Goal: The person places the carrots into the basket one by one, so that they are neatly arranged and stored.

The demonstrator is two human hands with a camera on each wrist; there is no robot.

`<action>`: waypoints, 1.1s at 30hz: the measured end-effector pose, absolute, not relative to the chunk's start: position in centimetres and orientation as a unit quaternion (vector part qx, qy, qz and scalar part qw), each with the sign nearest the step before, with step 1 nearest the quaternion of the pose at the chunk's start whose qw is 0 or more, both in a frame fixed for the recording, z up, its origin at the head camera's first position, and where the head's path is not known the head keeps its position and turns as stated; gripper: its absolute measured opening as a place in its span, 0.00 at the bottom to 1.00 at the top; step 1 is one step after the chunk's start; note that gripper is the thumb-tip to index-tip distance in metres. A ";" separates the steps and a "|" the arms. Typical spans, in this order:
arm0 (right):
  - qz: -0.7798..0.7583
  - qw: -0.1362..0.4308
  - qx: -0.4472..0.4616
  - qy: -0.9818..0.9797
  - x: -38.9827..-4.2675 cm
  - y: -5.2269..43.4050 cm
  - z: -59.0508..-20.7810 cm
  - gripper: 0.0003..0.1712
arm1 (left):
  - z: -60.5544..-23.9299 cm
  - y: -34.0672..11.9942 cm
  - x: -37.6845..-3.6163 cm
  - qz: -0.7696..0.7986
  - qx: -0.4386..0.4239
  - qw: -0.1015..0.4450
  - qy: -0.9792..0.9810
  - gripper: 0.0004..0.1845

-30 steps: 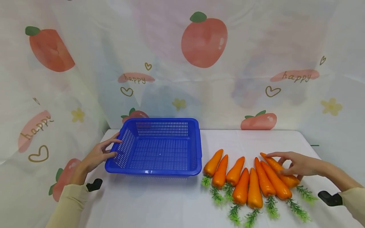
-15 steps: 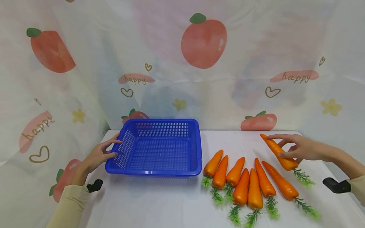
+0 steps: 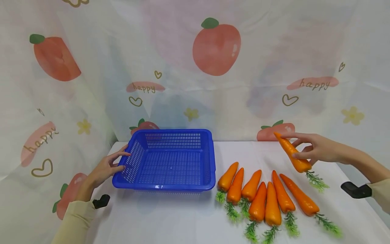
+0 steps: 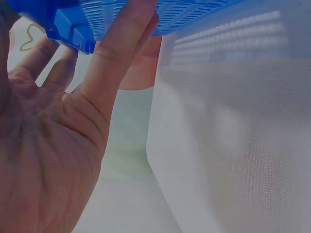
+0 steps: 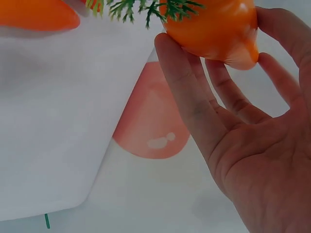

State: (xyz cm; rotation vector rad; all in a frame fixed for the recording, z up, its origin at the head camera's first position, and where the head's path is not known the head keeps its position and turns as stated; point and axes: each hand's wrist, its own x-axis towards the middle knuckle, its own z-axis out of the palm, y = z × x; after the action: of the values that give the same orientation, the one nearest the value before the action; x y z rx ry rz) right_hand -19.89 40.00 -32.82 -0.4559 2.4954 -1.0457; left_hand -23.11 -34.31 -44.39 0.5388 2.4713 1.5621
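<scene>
A blue plastic basket (image 3: 164, 187) with slotted walls stands at the left of the table, and nothing lies inside it. My left hand (image 3: 105, 169) grips its left rim, fingertips over the edge; the left wrist view shows the thumb against the basket's side (image 4: 68, 24). Above the right of the table, my right hand (image 3: 323, 147) holds an orange carrot (image 3: 287, 148) between thumb and fingers. Its thin tip points up and left, its green top (image 3: 317, 181) hangs down. In the right wrist view the fingers surround the carrot's thick end (image 5: 214, 29).
Several more carrots (image 3: 272, 206) lie fanned out on the white tabletop (image 3: 170, 220), right of the basket, green tops toward me. The rightmost carrot (image 3: 300, 195) lies below my right hand. A fruit-printed cloth (image 3: 237, 101) hangs close behind the table and at its left.
My right hand has lifted one carrot from the row, up and slightly left. The carrot beside it has shifted a little to the right. My left hand stays on the basket.
</scene>
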 end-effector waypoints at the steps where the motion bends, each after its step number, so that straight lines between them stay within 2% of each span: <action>1: -0.377 0.200 -0.164 0.889 -20.0 39.8 -32.8 0.43 | -44.4 -34.3 -23.1 0.525 0.180 0.083 0.828 0.26; 16: -0.400 0.211 -0.218 0.865 -22.9 34.8 -31.5 0.43 | -44.0 -33.9 -22.8 0.521 0.181 0.077 0.830 0.27; 33: -0.343 0.221 -0.247 0.879 -27.7 23.4 -30.0 0.41 | -43.9 -34.0 -22.8 0.534 0.159 0.100 0.824 0.31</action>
State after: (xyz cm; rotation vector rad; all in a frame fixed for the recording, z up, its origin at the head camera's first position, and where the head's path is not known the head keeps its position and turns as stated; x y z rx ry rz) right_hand -27.70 23.43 -30.01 -0.6825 2.4298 -0.9488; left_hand -22.78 -33.96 -43.92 0.4687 2.4369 1.5787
